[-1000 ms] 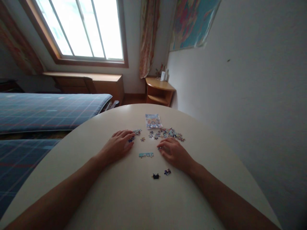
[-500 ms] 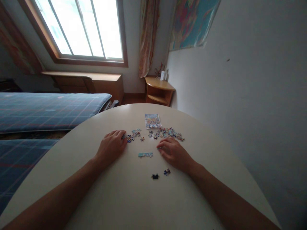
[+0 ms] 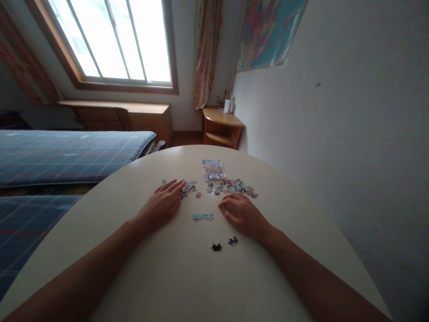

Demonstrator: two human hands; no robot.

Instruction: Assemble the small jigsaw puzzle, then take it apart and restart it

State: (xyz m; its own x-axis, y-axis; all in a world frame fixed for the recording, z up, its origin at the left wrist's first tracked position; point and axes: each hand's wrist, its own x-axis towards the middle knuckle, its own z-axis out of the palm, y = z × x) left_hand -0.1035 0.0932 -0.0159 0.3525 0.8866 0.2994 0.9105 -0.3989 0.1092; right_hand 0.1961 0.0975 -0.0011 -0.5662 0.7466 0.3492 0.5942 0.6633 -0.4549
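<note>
My left hand (image 3: 165, 199) lies over the left edge of a small group of jigsaw pieces (image 3: 190, 187), fingers stretched out and covering some of them. My right hand (image 3: 244, 215) rests on the table just in front of a larger heap of jigsaw pieces (image 3: 238, 187). Its thumb and fingers are curled together in a pinch; a tiny pale spot shows at the tips, too small to name. Between the hands lies a joined strip of light-blue pieces (image 3: 203, 217). Nearer me are a dark piece cluster (image 3: 216, 247) and a smaller patterned cluster (image 3: 233, 241).
A printed picture sheet (image 3: 213, 170) lies behind the pieces on the round white table (image 3: 187, 281). One loose piece (image 3: 164, 181) sits beyond my left hand. A plaid mattress (image 3: 73, 154) is at the left, a corner shelf (image 3: 224, 117) behind, and a white wall (image 3: 355, 147) at the right.
My left hand has slid right onto the left group of pieces, and its fingers have straightened. A loose piece now shows to its upper left. My right hand has stayed in place.
</note>
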